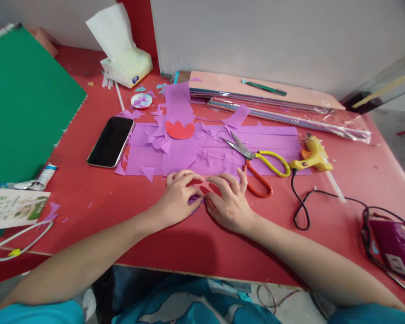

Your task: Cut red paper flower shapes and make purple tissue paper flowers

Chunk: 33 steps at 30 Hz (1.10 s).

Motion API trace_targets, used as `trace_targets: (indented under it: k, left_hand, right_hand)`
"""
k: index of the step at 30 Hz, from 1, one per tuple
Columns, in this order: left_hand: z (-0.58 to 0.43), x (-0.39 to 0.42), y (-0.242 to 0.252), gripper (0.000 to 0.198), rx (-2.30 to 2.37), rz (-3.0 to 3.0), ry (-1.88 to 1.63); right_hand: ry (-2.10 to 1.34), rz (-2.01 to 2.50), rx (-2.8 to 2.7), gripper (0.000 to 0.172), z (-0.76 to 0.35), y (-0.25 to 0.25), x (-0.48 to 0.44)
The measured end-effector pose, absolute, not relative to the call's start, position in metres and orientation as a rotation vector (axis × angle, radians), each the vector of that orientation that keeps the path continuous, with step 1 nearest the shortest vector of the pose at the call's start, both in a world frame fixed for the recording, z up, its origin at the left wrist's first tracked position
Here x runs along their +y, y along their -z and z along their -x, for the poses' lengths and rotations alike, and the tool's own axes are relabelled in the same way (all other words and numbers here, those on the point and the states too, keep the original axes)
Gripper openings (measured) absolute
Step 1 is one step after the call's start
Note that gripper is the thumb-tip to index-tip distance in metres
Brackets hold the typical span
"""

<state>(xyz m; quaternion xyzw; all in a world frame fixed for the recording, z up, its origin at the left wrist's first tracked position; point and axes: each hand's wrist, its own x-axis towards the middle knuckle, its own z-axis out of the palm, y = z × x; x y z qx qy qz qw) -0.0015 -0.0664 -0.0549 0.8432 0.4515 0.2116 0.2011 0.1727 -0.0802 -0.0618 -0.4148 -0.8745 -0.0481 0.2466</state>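
My left hand (178,198) and my right hand (227,200) meet on the red table (97,198), near its front edge. Both pinch a small paper piece (205,186), red on top with purple showing under my left fingers. The fingers of both hands are curled and pressed onto it. Just beyond lie purple paper sheets (273,139) strewn with purple scraps. A red tulip-shaped cutout (179,129) rests on a purple strip. Scissors (256,164) with one yellow and one orange handle lie right of my right hand.
A yellow glue gun (311,156) with a black cord (302,209) lies at right. A black phone (111,141), green board (23,108), tissue box (126,67), tape roll (141,101) and glue tube (42,177) sit left. Wrapped paper packs (283,105) lie along the back.
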Motion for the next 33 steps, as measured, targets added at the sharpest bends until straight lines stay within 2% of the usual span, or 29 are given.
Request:
trace_targets:
  k: [12,17,23,33]
  left_hand:
    - [0.002,-0.068,0.048,0.013,1.281,-2.427,-0.578]
    - [-0.002,-0.074,0.045,0.032,1.259,-2.489,-0.506]
    - [-0.003,-0.075,0.048,0.016,1.326,-2.486,-0.571]
    - [-0.001,-0.073,0.05,0.008,1.341,-2.479,-0.633]
  right_hand:
    - [0.086,1.147,-2.425,0.009,-0.172,0.067,-0.077]
    - [0.109,1.153,-2.379,0.012,-0.173,0.068,-0.077]
    - [0.14,1.114,-2.361,0.013,-0.173,0.067,-0.078]
    - [0.152,1.11,-2.315,0.009,-0.172,0.066,-0.078]
